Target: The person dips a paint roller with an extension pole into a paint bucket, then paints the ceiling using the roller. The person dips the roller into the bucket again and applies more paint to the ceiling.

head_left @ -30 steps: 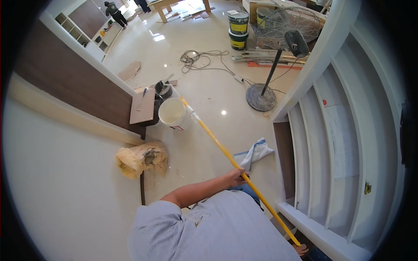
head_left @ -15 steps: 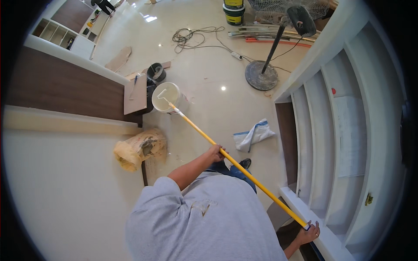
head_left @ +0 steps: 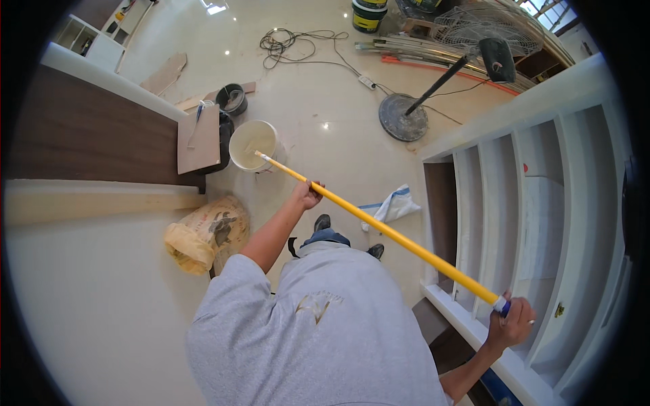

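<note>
A long yellow paint roller pole slants across in front of me, from the white bucket at the far left to my right side. My left hand is closed round the pole's upper part, not far from the bucket. At the near end, my right hand grips the pole by its blue end cap. The pole's far tip reaches inside the white bucket, which holds something pale and creamy. The roller head is down in the bucket and hardly shows.
A knotted yellowish plastic bag lies left of me. Behind it are a board and a black bucket. A white sack lies on the floor. White shelving lines the right. Farther off stand a pedestal fan and a cable.
The roller head has sunk into the bucket, out of plain sight. My right hand has risen with the pole's near end, and my left hand has moved forward and left.
</note>
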{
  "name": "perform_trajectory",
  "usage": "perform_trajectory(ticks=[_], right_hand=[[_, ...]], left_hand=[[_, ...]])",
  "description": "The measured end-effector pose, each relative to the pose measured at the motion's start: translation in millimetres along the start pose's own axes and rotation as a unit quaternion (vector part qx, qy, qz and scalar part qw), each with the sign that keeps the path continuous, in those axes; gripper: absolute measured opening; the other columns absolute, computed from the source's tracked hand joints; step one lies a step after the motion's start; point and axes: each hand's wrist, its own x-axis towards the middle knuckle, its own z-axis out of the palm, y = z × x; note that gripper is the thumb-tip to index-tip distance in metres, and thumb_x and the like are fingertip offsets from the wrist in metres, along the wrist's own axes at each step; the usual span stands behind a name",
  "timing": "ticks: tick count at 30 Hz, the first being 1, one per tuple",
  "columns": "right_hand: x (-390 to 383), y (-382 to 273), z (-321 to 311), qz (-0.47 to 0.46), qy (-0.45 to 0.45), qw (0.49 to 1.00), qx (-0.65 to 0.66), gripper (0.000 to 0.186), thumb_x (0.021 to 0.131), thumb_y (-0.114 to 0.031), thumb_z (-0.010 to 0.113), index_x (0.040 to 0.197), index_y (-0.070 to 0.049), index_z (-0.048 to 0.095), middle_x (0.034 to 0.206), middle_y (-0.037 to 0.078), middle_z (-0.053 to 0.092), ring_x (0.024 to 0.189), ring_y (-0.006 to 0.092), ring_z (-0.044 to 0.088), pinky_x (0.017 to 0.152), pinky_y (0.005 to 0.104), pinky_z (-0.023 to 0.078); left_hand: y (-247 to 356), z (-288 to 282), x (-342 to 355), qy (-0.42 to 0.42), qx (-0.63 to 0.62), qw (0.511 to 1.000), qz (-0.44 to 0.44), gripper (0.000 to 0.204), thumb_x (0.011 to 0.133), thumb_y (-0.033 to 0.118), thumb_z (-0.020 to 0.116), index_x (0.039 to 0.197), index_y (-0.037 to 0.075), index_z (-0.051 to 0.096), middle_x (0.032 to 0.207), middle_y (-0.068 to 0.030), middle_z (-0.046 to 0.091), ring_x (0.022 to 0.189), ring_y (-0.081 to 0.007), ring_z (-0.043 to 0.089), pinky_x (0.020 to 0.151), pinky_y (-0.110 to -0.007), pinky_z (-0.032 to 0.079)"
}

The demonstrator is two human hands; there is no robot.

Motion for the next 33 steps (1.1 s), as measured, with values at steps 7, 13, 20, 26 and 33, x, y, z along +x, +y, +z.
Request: perform_trajectory(ticks=[7,13,20,26,33], right_hand=[[101,-95,-24,-0.075,-0.026,0.997,0.004,0.026,0.077,-0.016,0.092,0.082,-0.008,0.068,0.081,0.006,0.069,0.065,0.0223,0.059,0.055,0.0327,0.047],[118,-75,-61,-0.092,-0.001,0.995,-0.036,0.026,0.077,-0.018,0.092,0.08,-0.008,0.069,0.081,0.008,0.07,0.069,0.0246,0.064,0.059,0.0351,0.052],[111,-109,-44,-0.077,0.009,0.997,-0.028,0.028,0.073,-0.019,0.095,0.079,-0.009,0.07,0.082,0.006,0.072,0.069,0.0234,0.065,0.059,0.0352,0.054],[119,-97,-63,-0.082,-0.013,0.995,-0.056,0.026,0.074,-0.019,0.095,0.081,-0.009,0.071,0.083,0.006,0.073,0.071,0.0223,0.066,0.061,0.035,0.056],[116,-99,-71,-0.085,0.014,0.995,-0.049,0.025,0.076,-0.017,0.094,0.083,-0.01,0.072,0.083,0.006,0.072,0.071,0.0224,0.066,0.062,0.0326,0.056]], left_hand=[[70,-12,21,0.025,-0.009,0.999,0.028,0.037,0.114,0.035,0.037,0.105,0.005,0.058,0.098,-0.0103,0.065,0.09,-0.0271,0.069,0.081,-0.039,0.06],[70,-1,-21,-0.038,0.044,0.998,-0.016,0.036,0.113,0.035,0.042,0.11,0.004,0.061,0.097,-0.009,0.067,0.096,-0.027,0.071,0.084,-0.038,0.062],[92,-20,1,-0.024,0.003,0.999,0.022,0.036,0.113,0.032,0.039,0.112,0.002,0.057,0.103,-0.012,0.066,0.097,-0.028,0.07,0.084,-0.039,0.061],[77,-9,-9,-0.003,0.034,0.999,-0.034,0.034,0.113,0.032,0.043,0.111,0.003,0.06,0.103,-0.011,0.068,0.099,-0.028,0.069,0.088,-0.041,0.06],[89,-18,-19,-0.024,0.002,1.0,-0.01,0.034,0.113,0.032,0.042,0.11,0.003,0.059,0.102,-0.0115,0.067,0.098,-0.028,0.069,0.087,-0.042,0.06]])
